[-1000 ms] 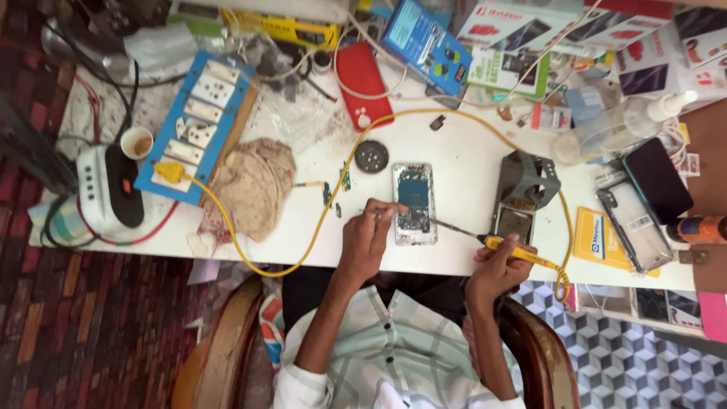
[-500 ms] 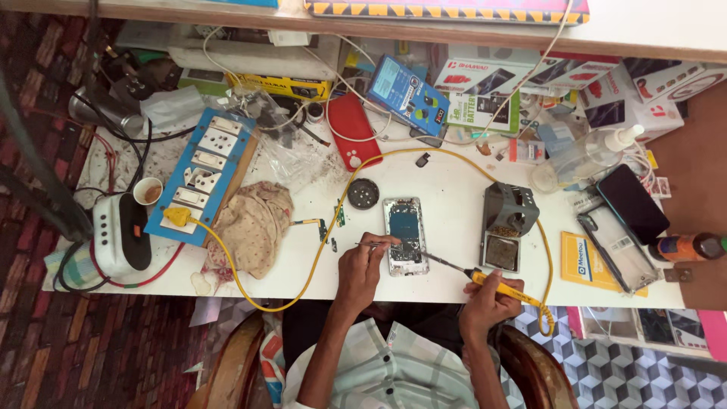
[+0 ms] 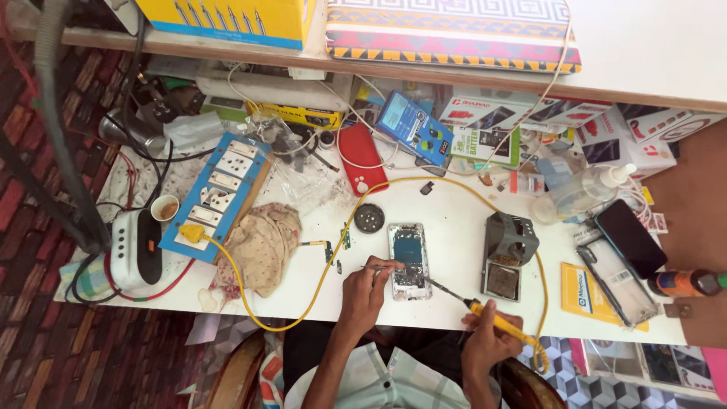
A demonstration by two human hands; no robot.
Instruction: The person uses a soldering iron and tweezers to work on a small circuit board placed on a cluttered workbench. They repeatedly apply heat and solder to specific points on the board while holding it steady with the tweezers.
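Right hand (image 3: 485,341), gripping yellow soldering iron (image 3: 496,322), is tipping onto opened phone (image 3: 410,260) at frame centre; left hand (image 3: 366,291) is pinching tweezers (image 3: 385,267). I'm judging soldering underway; next needs steady tip.

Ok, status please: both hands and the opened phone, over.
Left hand at opened phone, pinching a thin tool. Right hand holds yellow soldering iron, tip at phone. Yellow cable loops nearby, not blocking.
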